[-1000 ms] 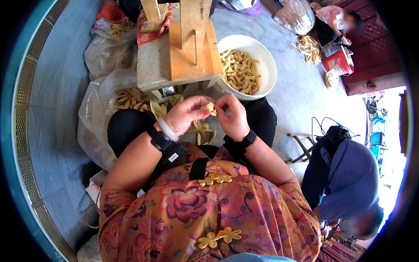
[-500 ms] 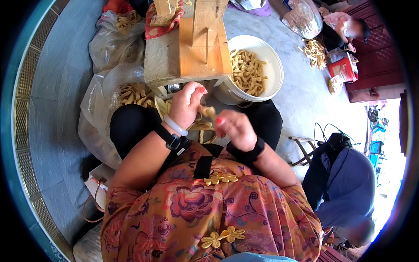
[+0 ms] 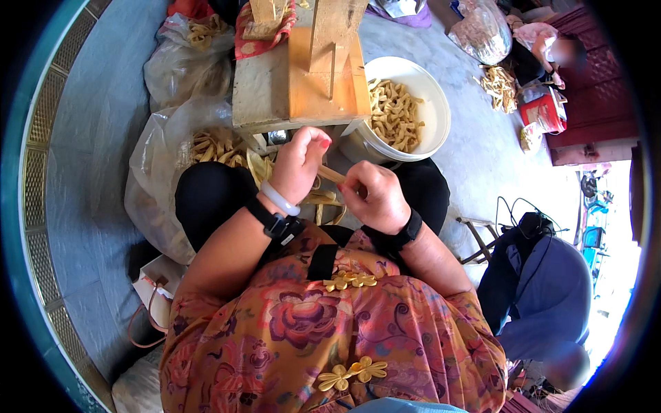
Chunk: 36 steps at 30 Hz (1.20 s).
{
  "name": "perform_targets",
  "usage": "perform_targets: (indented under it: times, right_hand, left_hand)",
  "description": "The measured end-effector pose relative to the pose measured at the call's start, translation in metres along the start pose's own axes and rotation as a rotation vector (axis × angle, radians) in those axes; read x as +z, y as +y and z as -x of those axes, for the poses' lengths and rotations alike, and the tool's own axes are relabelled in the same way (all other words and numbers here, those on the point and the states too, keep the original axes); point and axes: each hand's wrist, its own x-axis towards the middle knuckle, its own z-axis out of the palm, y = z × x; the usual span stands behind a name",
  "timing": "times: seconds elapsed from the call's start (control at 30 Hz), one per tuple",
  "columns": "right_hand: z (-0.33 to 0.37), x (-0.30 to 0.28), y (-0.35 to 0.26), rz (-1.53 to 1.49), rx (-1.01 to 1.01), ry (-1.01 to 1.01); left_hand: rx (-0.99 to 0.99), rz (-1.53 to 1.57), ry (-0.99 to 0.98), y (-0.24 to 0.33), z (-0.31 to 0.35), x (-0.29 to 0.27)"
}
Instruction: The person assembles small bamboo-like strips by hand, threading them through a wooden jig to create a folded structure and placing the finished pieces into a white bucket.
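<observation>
A thin pale tan strip (image 3: 333, 175) stretches between my two hands, above my lap. My left hand (image 3: 297, 165) pinches its left end, with the fingers curled and a white bangle on the wrist. At the other end, my right hand (image 3: 376, 198) is closed on the strip, its fingers bent and partly hiding it. Just beyond my right hand stands a white bucket (image 3: 441, 113) with many short, twisted tan pieces (image 3: 396, 117) in it. More long pale strips (image 3: 325, 199) lie below my hands, between my knees.
Ahead of me stands a low bench (image 3: 260, 100) bearing a wooden board (image 3: 299, 96) with an upright block and a thin peg. Clear plastic bags (image 3: 153, 172) of strips lie at the left. A seated person (image 3: 540, 45) is at the far right, near a red container (image 3: 540, 113).
My right hand has turned and curled tighter, drawing slightly away to the right. The piece between my hands, bunched before, is now a straight, taut strip. My left hand has barely moved.
</observation>
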Motion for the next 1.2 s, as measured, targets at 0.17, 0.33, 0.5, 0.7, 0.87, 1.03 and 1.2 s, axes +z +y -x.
perform_targets:
  times: [0.17,0.33,0.5,0.7,0.87,1.03,1.2]
  right_hand:
    - [-0.006,-0.011,0.007,-0.001,0.102,0.066]
    - [-0.033,-0.022,0.021,0.103,-0.027,0.118]
    - [-0.087,-0.031,0.03,0.166,-0.017,0.241]
    - [-0.098,-0.023,0.082,0.353,0.034,0.178]
    - [-0.063,-0.063,0.08,0.518,-0.038,0.273]
    - [-0.041,-0.033,0.013,0.113,-0.202,-0.049]
    - [-0.018,-0.021,0.015,-0.022,0.177,0.007]
  left_hand:
    - [-0.303,0.212,-0.441,0.006,-0.003,-0.03]
    - [-0.219,-0.004,-0.385,0.021,-0.023,-0.049]
    - [-0.066,-0.068,-0.13,0.032,-0.063,-0.048]
    - [0.052,-0.673,0.149,0.004,-0.087,-0.044]
    - [-0.372,0.304,-0.224,0.019,-0.046,-0.055]
    - [-0.56,0.836,-0.58,0.003,-0.017,-0.035]
    - [-0.504,0.546,-0.565,0.016,-0.001,-0.026]
